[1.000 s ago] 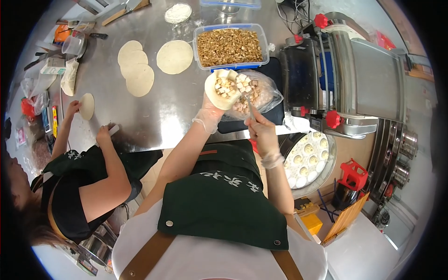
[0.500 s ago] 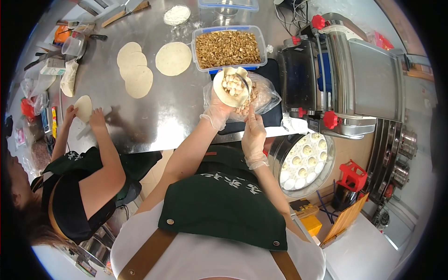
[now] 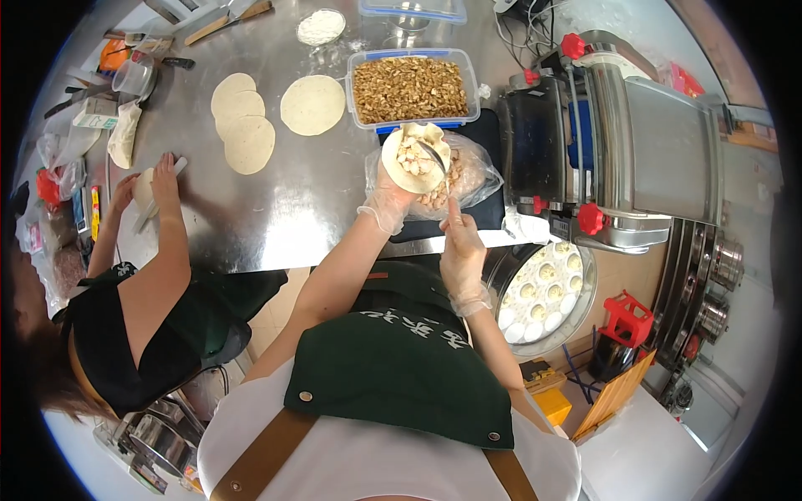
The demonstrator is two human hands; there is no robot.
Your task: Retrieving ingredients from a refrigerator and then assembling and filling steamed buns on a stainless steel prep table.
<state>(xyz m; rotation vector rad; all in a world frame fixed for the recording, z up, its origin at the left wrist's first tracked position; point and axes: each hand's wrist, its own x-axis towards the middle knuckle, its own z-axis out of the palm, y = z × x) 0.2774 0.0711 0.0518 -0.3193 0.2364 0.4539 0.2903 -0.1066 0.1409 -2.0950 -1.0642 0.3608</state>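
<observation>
My left hand, in a clear glove, is closed round a round dough wrapper that cups pale diced filling. A metal spoon rests with its head in that filling, its handle held in my gloved right hand. Beneath both hands lies a clear bag of pinkish diced filling on a black mat. Just beyond, a lidless plastic container holds brown chopped filling.
Wrappers lie on the steel table, near a flour bowl. A dough machine stands right; a tray of filled pieces sits below it. A co-worker at left works a wrapper with a rolling pin.
The spoon has moved up from the bag into the wrapper. My left hand has shifted slightly right. The co-worker's hands have moved onto the rolling pin and wrapper, further up the table.
</observation>
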